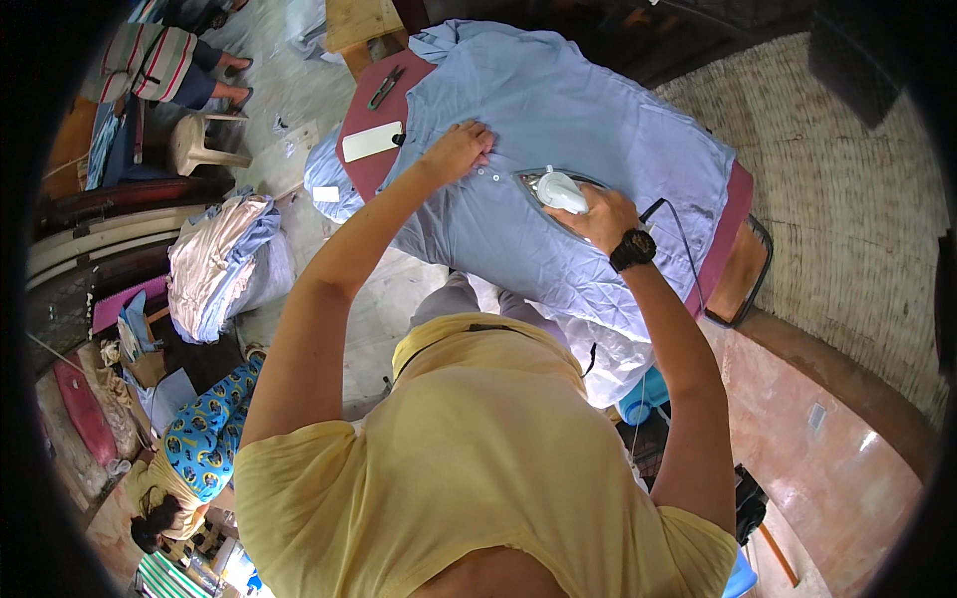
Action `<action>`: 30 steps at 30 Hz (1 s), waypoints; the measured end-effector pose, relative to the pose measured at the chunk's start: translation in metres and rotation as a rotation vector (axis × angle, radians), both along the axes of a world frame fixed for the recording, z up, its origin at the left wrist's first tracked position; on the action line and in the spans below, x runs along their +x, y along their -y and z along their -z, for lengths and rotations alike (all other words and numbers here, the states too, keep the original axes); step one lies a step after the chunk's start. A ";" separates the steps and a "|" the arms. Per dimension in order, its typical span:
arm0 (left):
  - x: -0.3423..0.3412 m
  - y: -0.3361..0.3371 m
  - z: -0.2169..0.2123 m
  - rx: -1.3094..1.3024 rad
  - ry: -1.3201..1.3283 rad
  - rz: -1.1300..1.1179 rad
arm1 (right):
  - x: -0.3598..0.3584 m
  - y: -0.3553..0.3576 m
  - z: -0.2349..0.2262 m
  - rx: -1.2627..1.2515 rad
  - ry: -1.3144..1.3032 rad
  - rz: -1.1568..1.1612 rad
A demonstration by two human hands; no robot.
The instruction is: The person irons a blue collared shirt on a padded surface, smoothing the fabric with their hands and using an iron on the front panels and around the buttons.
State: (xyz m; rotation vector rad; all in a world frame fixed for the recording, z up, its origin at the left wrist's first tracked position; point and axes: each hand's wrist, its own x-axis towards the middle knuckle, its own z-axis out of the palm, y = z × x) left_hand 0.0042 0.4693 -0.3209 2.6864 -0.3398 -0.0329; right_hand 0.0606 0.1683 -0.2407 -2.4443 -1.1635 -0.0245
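Note:
A light blue shirt (558,90) lies spread over an ironing board (371,95) with a maroon cover. My right hand (606,217) grips the handle of a clothes iron (561,193), whose plate rests on the shirt near a row of small pale buttons (488,177). Its dark cord runs off to the right across the cloth. To the left of the iron, my left hand (461,149) lies on the shirt with its fingers stretched out, holding nothing. Thread snips (384,88) with green handles and a white tag-like card (371,142) sit at the board's left end.
A wire-edged iron rest (753,264) juts from the board's right end. On the left stand a pile of folded garments (224,259) and a beige plastic stool (204,149). One person (164,65) stands at the far left; another person (204,429) is bent low at the lower left.

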 end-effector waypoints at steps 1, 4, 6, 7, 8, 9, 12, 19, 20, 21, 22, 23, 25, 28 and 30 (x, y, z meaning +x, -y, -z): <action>0.000 0.000 0.000 0.016 0.010 0.017 | 0.000 -0.002 -0.001 0.008 -0.010 -0.007; 0.002 0.001 -0.002 0.026 0.016 0.043 | -0.001 -0.005 -0.003 -0.025 -0.012 0.000; 0.003 0.001 -0.003 -0.019 -0.017 0.028 | -0.002 -0.008 -0.005 -0.058 -0.012 0.023; 0.004 -0.001 -0.002 -0.064 -0.056 0.014 | -0.003 -0.010 -0.006 -0.069 -0.017 0.037; 0.007 -0.005 -0.001 -0.108 -0.094 0.000 | -0.004 -0.012 -0.007 -0.081 -0.021 0.051; 0.009 -0.006 -0.002 -0.153 -0.132 -0.014 | -0.004 -0.012 -0.007 -0.081 -0.023 0.051; 0.012 -0.005 -0.002 -0.112 -0.098 -0.077 | -0.004 -0.014 -0.008 -0.092 -0.052 0.062; 0.018 -0.025 0.012 -0.390 -0.181 -0.172 | 0.006 -0.034 -0.015 -0.087 -0.135 -0.009; 0.018 -0.023 0.012 -0.377 -0.159 -0.183 | 0.008 -0.037 -0.014 -0.092 -0.124 -0.022; 0.018 -0.022 0.010 -0.362 -0.137 -0.195 | 0.009 -0.041 -0.015 -0.088 -0.137 -0.029; 0.017 -0.022 0.007 -0.381 -0.153 -0.224 | 0.010 -0.044 -0.015 -0.083 -0.150 -0.037; 0.016 -0.021 0.005 -0.400 -0.169 -0.253 | 0.012 -0.048 -0.016 -0.079 -0.162 -0.045; 0.013 -0.027 0.010 -0.467 -0.160 -0.261 | 0.017 -0.056 -0.018 -0.110 -0.147 -0.082; 0.008 -0.037 0.017 -0.539 -0.070 -0.219 | 0.025 -0.062 -0.013 -0.095 -0.107 -0.136; -0.001 -0.038 0.012 -0.482 0.015 -0.246 | 0.029 -0.064 -0.009 -0.106 -0.088 -0.158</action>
